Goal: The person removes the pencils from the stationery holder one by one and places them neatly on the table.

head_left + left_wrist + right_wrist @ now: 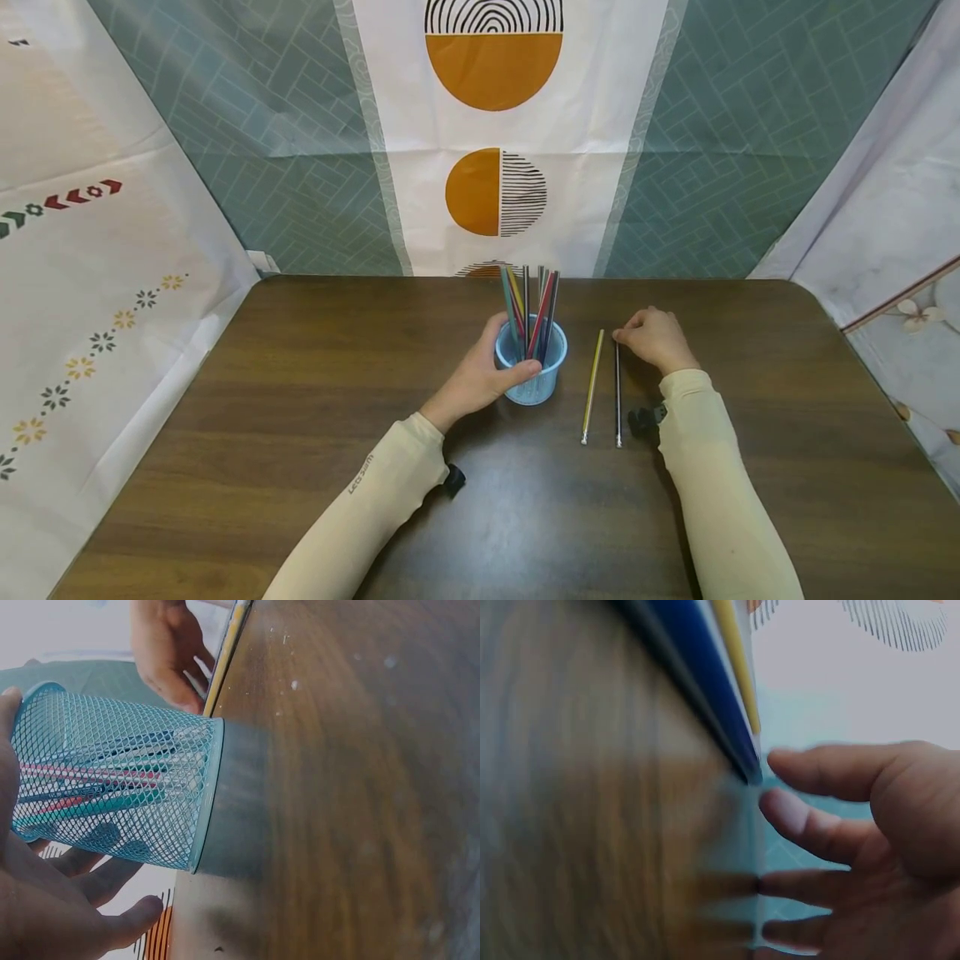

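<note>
My left hand [480, 375] grips a light-blue mesh pencil cup [536, 390], thumb on the near side and fingers around the far side. Several pencils [542, 308] in red, yellow, teal and dark colours stand in it, leaning various ways. Right of the cup, a yellow pencil [592, 386] and a dark pencil [618, 392] lie side by side, lengthwise on the table. My right hand [657, 340] is at the dark pencil's far end. In the right wrist view that pencil looks blue [705, 667], its end right by the thumb and index fingertips [784, 810], which are parted.
The brown wooden table [300, 400] ends at a far edge just behind the cup. A patterned cloth [300, 125] hangs beyond it, and white printed cloths flank both sides. A dark wrist-camera piece [643, 422] sits beside the right sleeve.
</note>
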`<state>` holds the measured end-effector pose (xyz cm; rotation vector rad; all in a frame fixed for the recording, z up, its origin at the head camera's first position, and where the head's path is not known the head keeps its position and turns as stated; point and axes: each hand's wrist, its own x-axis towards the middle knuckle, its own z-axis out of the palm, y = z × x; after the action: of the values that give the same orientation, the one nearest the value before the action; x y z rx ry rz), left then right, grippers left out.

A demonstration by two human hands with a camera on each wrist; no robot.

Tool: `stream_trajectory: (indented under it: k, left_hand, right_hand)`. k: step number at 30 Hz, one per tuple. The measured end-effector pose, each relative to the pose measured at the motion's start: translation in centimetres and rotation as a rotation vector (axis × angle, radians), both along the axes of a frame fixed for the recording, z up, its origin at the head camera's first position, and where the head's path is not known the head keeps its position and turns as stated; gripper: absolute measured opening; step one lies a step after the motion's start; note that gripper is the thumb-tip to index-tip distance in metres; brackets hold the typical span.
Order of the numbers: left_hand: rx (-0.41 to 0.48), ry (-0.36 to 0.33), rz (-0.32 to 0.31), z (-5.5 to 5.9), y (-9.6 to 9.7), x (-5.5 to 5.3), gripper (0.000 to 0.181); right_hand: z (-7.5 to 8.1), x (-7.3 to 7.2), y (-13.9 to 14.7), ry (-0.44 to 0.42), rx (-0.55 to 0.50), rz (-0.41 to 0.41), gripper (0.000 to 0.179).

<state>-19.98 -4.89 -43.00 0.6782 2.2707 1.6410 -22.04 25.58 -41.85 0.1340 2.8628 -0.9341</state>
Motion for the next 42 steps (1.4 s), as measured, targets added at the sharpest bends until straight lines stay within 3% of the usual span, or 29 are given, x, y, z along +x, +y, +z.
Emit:
stream_trajectory:
  k: [9, 42]
  left_hand:
    - [-0.001, 0.007, 0.006, 0.1, 0.0, 0.0, 0.086]
    - [-0.008, 0.027, 0.011, 0.1, 0.1, 0.0, 0.084]
  right_hand:
    - [0.9, 0.2, -0.6, -0.154, 0.064, 0.025, 0.039]
    - [1.1, 0.2, -2.1, -0.096, 0.057, -0.012, 0.039]
